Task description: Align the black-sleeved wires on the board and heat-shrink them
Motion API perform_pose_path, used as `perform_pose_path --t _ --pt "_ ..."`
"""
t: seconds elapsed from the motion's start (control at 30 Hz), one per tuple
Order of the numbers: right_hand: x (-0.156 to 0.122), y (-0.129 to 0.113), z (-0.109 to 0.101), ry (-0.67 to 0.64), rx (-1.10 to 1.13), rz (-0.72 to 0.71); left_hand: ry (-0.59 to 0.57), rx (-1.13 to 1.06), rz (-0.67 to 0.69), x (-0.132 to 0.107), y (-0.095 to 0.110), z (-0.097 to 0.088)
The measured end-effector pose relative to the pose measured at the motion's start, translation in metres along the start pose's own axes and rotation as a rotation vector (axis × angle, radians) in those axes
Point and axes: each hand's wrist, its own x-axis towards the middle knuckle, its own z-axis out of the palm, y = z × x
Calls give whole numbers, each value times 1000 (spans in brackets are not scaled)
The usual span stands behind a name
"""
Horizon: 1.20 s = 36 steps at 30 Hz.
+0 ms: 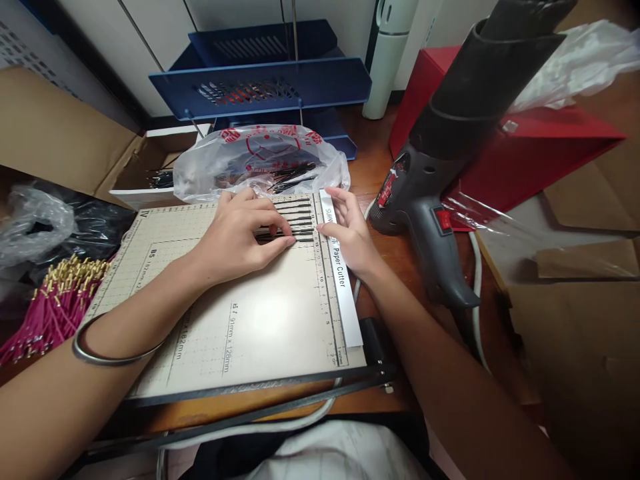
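Note:
A cream paper cutter [280, 300] with printed grid lines and rulers lies in front of me. Several thin black cords [300, 217] are laid side by side across its far right part, ends toward the ruler. My left hand [245, 230] rests over them, thumb and forefinger closed together on one of the nearest cords; the other fingers bend down onto the board. At the cutter's white labelled strip [345, 300] is my right hand [350, 230], its thumb reaching over the strip to the cord ends and its forefinger stretched apart along the far end.
A clear plastic bag [200, 170] with black cords lies behind the cutter, below a blue rack [265, 87]. A heat gun [430, 173] stands at right before a red box [540, 147]. Magenta cords with gold ends [60, 307] lie left. The cutter's black arm [250, 417] runs along the front.

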Motion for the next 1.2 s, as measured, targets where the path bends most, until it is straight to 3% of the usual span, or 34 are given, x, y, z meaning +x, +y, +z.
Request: perform_pose_path --t 0.6,1.2 --pt "0 1 -2 -25 -35 4 58 -23 -30 4 -2 3" --pt "2 3 -2 -17 -44 9 14 -32 -18 7 -3 6"
